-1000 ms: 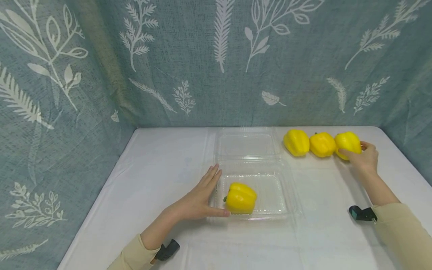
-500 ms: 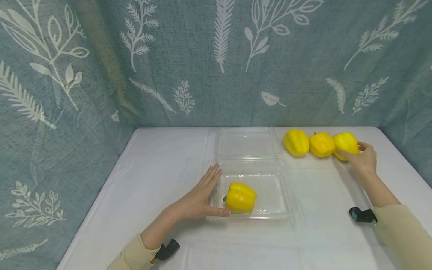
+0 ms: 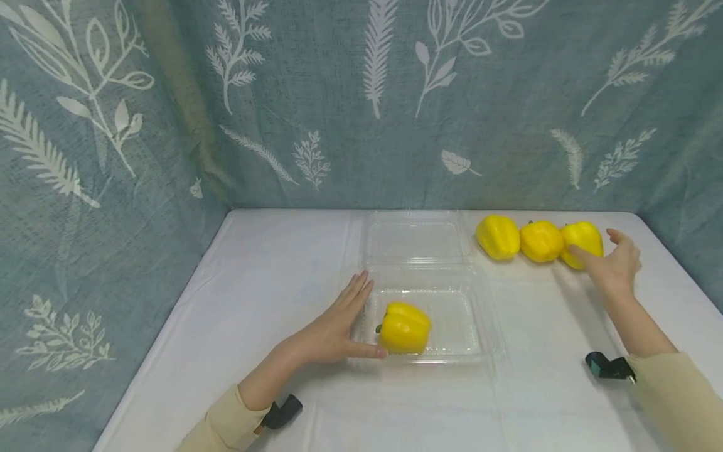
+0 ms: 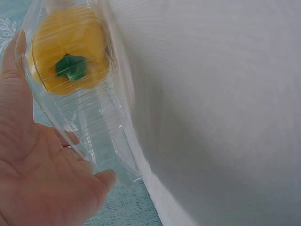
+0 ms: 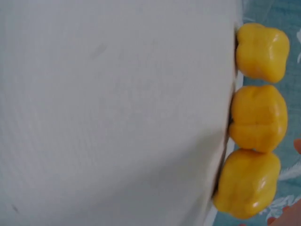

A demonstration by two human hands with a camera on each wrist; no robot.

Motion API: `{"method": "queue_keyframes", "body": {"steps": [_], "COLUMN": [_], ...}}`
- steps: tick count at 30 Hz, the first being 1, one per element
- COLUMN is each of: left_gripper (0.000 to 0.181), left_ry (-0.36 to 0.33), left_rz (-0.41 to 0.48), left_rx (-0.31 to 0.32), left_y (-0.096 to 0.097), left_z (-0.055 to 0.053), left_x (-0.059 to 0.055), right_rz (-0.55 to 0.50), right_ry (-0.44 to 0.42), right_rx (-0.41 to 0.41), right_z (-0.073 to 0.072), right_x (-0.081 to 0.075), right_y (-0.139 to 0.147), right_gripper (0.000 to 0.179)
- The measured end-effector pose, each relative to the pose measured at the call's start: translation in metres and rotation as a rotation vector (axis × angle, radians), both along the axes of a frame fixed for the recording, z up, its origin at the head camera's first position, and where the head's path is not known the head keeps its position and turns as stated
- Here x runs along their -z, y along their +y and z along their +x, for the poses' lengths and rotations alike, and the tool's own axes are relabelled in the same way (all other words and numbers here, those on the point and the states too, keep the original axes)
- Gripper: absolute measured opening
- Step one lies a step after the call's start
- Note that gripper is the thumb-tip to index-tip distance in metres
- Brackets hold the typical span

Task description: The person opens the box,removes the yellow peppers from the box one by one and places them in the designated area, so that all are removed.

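My left hand [image 3: 333,329] lies along the left side of an open clear plastic clamshell container [image 3: 452,320], fingers and thumb straight and touching its edge. Inside the container, near its front left, sits a yellow bell pepper [image 3: 404,328] with its green stem [image 4: 71,67] pointing left. At the right, my right hand [image 3: 615,267] is beside the rightmost yellow bell pepper [image 3: 584,242] of a row. Its thumb is in front of that pepper, while the other fingers stand apart from it. In the right wrist view only bits of fingers [image 5: 298,146] show.
Left of that pepper stand a middle yellow bell pepper [image 3: 541,242] and a left one [image 3: 498,237], close together. The container's flat lid [image 3: 415,242] lies folded back behind its base. A patterned blue-green curtain [image 3: 339,157] hangs behind the white table [image 3: 271,270].
My right hand's fingers have come away from the rightmost pepper, moving slightly right. That pepper has shifted a little left against the row. My left hand keeps its place at the container.
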State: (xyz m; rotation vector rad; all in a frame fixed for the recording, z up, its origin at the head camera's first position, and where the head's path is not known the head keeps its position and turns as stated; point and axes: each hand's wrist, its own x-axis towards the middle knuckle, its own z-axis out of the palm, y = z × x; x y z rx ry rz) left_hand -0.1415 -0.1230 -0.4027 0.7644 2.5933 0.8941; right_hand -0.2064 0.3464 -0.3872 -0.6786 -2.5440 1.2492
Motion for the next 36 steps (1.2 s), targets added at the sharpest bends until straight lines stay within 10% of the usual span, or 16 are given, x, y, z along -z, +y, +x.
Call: {"method": "queue_keyframes", "body": {"steps": [13,36], "left_gripper": [0.123,0.123], "left_ry": [0.003,0.009], "left_rz": [-0.002,0.011], "left_rx": [-0.001,0.002], "left_y": [0.001,0.0], "left_z": [0.0,-0.001], "left_x": [-0.001,0.0], "right_rz": [-0.076,-0.145], "right_ry": [0.125,0.04], "right_rx": [-0.069,-0.582], "right_z": [0.011,0.05], "right_x": [-0.004,-0.034], "right_y": [-0.034,-0.123], "right_gripper": [0.082,0.083]}}
